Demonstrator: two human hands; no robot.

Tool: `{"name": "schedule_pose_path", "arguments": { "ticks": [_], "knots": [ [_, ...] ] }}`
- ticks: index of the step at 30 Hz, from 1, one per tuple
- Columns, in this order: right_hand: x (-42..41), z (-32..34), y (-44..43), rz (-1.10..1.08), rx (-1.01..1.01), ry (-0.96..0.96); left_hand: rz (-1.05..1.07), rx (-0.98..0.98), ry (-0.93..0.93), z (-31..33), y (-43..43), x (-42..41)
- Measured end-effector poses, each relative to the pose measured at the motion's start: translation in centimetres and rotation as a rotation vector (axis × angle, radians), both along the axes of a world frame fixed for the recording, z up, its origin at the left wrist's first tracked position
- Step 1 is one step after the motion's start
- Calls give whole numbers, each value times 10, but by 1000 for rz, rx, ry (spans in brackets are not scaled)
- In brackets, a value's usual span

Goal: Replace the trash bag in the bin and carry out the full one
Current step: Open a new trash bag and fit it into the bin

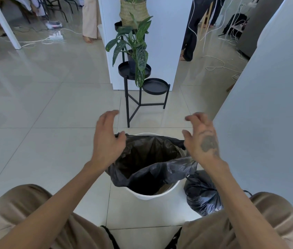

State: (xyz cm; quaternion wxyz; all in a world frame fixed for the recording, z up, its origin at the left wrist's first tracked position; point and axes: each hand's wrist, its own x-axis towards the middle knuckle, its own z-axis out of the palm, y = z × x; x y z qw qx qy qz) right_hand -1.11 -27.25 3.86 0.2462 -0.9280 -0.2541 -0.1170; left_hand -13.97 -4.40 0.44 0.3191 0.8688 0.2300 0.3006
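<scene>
White bin [138,194], lower centre of frame, on the tiles. Fresh black liner [153,169] sits in it, folded over the left rim only; near edge sags inward. Left hand [106,141] and right hand [202,141] hover at the rim, fingers spread, gripping nothing. Tied full bag [202,196] just right of bin. Risk: unhooked liner slipping down inside.

Bright, even daylight fills the scene; the glossy tiled floor [56,105] carries pale sheen and soft reflections toward the top. Shadows are faint and diffuse. Wide-angle distortion bends the white wall [271,105] at the right edge. Both hands' fingers [109,114] show slight motion blur; distant areas look soft.
</scene>
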Motion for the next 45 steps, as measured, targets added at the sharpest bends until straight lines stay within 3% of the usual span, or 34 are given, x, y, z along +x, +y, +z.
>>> {"name": "schedule_pose_path", "arguments": {
  "ticks": [2,6,8,14,25,33,37,40,42,45],
  "knots": [
    [-11,-9,25,117,12,101,-133,-13,9,2,-20,12],
    [-11,-62,44,181,-356,344,-294,72,488,-43,-23,39],
    [1,-79,31,127,-410,395,-303,80,600,-61,-5,47],
    [30,-99,24,155,-520,333,-306,175,698,-88,19,65],
    [106,-133,58,259,-579,544,-318,139,785,-116,53,114],
    [117,-158,30,226,-255,961,-329,-121,794,-128,68,107],
    [103,-163,1,215,47,1169,-326,-173,601,-132,71,77],
    [91,-163,-9,216,183,1239,-182,-285,423,-138,72,60],
    [85,-168,-15,168,280,1237,-139,-222,305,-142,73,49],
    [73,-175,-17,65,439,1141,-225,66,238,-149,70,34]
  ]
}}
